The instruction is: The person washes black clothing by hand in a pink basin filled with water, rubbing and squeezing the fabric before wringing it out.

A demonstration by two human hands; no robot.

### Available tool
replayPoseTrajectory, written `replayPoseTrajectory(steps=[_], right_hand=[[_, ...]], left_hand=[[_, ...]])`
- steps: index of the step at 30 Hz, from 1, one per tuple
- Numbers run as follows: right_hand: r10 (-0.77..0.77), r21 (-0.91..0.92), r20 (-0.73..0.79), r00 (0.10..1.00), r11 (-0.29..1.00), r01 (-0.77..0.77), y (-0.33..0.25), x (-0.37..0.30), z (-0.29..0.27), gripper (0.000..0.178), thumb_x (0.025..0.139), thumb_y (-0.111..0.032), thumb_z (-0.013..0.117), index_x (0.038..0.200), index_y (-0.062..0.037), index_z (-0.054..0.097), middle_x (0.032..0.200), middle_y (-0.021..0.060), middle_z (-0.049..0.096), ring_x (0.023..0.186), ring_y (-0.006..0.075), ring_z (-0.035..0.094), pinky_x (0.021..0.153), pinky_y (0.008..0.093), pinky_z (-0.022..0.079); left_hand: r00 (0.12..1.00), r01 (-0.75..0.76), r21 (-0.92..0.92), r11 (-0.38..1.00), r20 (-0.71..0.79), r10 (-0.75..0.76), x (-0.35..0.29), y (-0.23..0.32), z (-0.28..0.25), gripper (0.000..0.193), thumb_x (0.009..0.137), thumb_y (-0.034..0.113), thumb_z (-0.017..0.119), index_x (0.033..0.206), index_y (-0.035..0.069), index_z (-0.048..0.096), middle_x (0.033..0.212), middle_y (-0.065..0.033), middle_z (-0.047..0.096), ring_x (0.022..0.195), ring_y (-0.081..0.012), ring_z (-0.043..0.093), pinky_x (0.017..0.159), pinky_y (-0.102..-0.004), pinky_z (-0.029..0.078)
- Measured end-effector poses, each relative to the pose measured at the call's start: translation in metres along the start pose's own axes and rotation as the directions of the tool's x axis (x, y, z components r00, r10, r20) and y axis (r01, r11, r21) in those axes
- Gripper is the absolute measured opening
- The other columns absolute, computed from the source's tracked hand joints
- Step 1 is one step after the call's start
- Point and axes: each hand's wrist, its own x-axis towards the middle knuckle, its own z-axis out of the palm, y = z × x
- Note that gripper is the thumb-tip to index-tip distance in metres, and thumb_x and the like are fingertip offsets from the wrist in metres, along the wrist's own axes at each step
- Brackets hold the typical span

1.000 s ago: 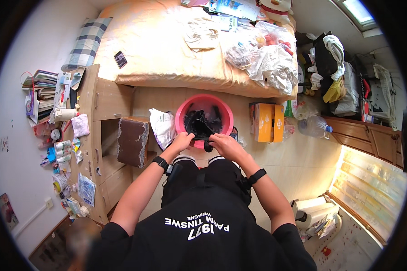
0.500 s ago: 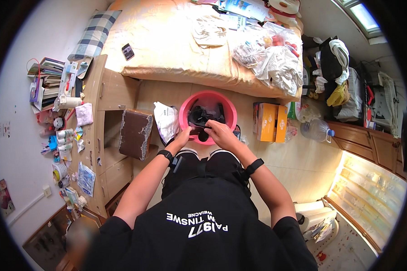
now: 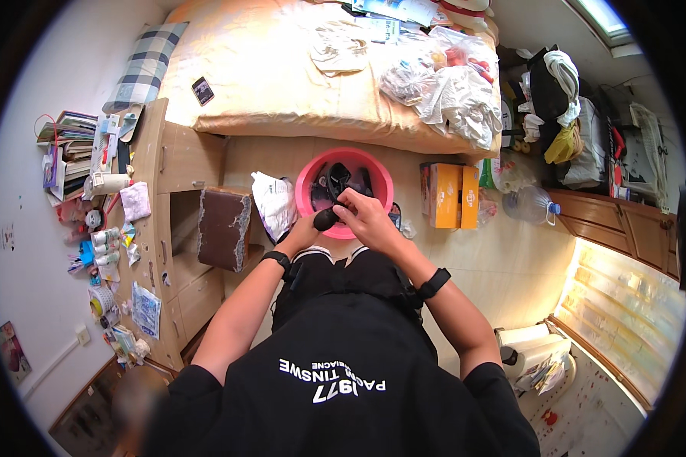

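head view: since a second ago our hands have come up off the basin (image 3: 306, 183); left hand (image 3: 306, 231) and right hand (image 3: 366, 217) both clench a dark cloth (image 3: 326, 219), bunched between them over the near rim, looks like wringing now. more dark cloth (image 3: 335, 181) lies in the basin on the floor. around: white bag (image 3: 273, 202) touching the basin's left, orange box (image 3: 451, 196) to the right, bed (image 3: 267, 76) behind, brown stool (image 3: 222, 227) near left. nothing blocks our hands.

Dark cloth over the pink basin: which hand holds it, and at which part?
Both hands: left hand and right hand grip the dark cloth at its bunched near end.
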Motion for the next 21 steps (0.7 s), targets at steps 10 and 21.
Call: replayPoseTrajectory(steps=[10, 21], right_hand=[[0.157, 0.037, -0.099, 0.983, 0.987, -0.154, 0.045, 0.012, -0.010, 0.021, 0.097, -0.016, 0.065, 0.096, 0.0021, 0.055, 0.073, 0.0181, 0.059, 0.064, 0.0292, 0.059, 0.061, 0.0390, 0.046], [0.424, -0.020, -0.158, 0.892, 0.902, -0.432, 0.169, 0.014, 0.010, 0.031, 0.093, -0.024, 0.069, 0.106, 0.0025, 0.060, 0.091, 0.0214, 0.068, 0.083, 0.0329, 0.069, 0.076, 0.0400, 0.054]], left_hand=[[0.986, -0.019, 0.128, 0.992, -0.161, 0.039, 0.003, 0.021, -0.018, 0.029, 0.088, 0.001, 0.054, 0.111, 0.003, 0.071, 0.099, -0.0260, 0.071, 0.097, -0.0425, 0.070, 0.084, -0.0441, 0.054], [0.977, -0.128, 0.120, 0.985, -0.157, 0.146, 0.009, 0.009, -0.024, 0.032, 0.089, 0.004, 0.049, 0.116, 0.000, 0.066, 0.098, -0.0216, 0.070, 0.094, -0.0340, 0.069, 0.085, -0.0408, 0.052]])
